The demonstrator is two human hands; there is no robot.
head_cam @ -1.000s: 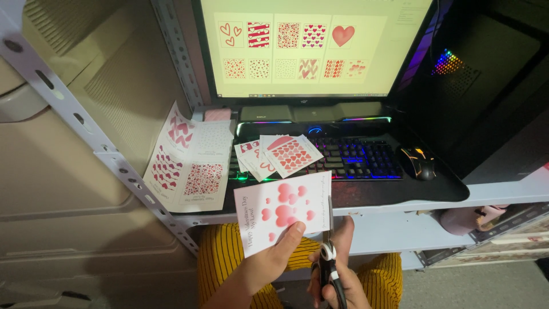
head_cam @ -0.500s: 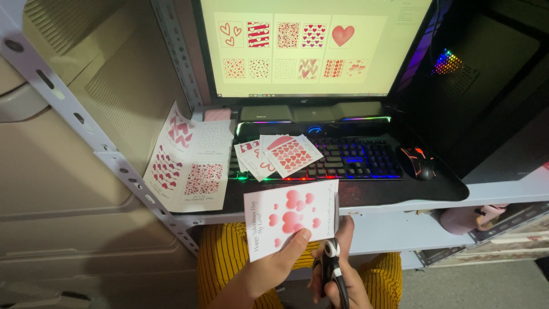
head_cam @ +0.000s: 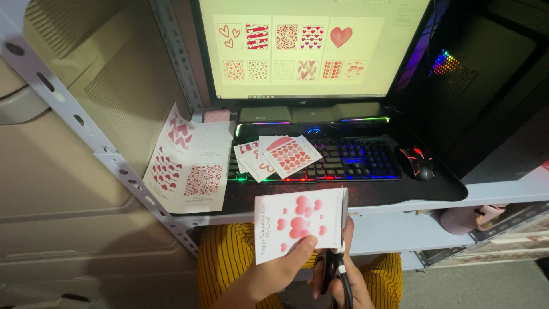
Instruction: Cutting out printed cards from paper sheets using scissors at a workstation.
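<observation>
at the far side of the dark desk, a monitor (head_cam: 311,48) shows a pale page of red heart patterns. below it lies a backlit keyboard (head_cam: 331,157), a black mouse (head_cam: 416,162) to its right, and a small stack of cut heart cards (head_cam: 277,155) resting on the keyboard's left end. a printed sheet (head_cam: 189,163) of heart squares leans at the left. near the viewer, the left hand (head_cam: 280,272) pinches a heart-print card (head_cam: 297,223) at its lower edge. the right hand (head_cam: 343,274) grips black scissors (head_cam: 340,252), blade running up the card's right edge.
</observation>
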